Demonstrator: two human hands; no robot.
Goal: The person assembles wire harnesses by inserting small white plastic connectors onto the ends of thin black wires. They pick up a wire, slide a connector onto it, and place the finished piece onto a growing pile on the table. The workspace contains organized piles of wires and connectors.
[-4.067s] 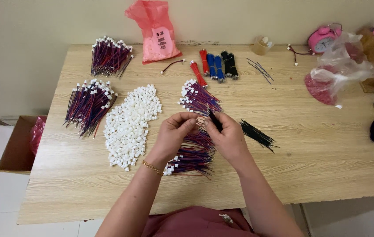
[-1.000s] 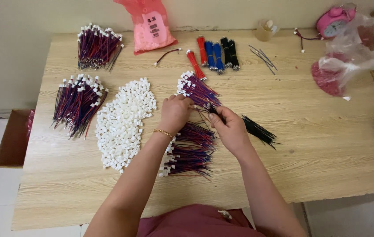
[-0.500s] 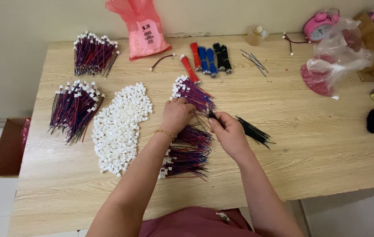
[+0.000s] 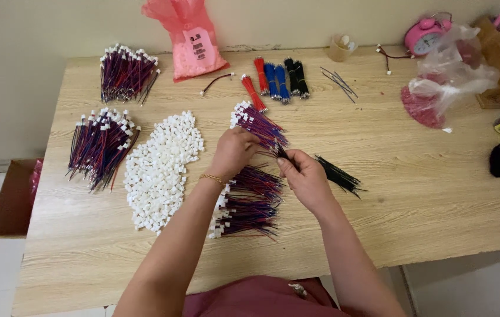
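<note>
My left hand [image 4: 233,151] rests on a bundle of red and blue wires with white connectors [image 4: 256,122], fingers closed around its lower end. My right hand [image 4: 304,175] pinches a thin black wire [image 4: 280,151] just right of that bundle. Below both hands lies a second heap of red and blue connector wires [image 4: 248,202]. A small bunch of loose black wires [image 4: 339,175] lies right of my right hand. A wide pile of small white plastic connectors [image 4: 159,167] spreads to the left of my left arm.
Two more wire bundles [image 4: 102,144] [image 4: 123,71] lie at the table's left. A pink bag [image 4: 191,38], red, blue and black wire bunches [image 4: 279,75], a cup [image 4: 341,47], a pink clock [image 4: 425,36] and plastic bags [image 4: 446,79] line the back. A cardboard box [image 4: 12,196] sits on the floor, left.
My left hand moved from my right hand up onto the upper wire bundle about a second ago and has stayed there. My right hand keeps pinching the wire. The view has shifted slightly.
</note>
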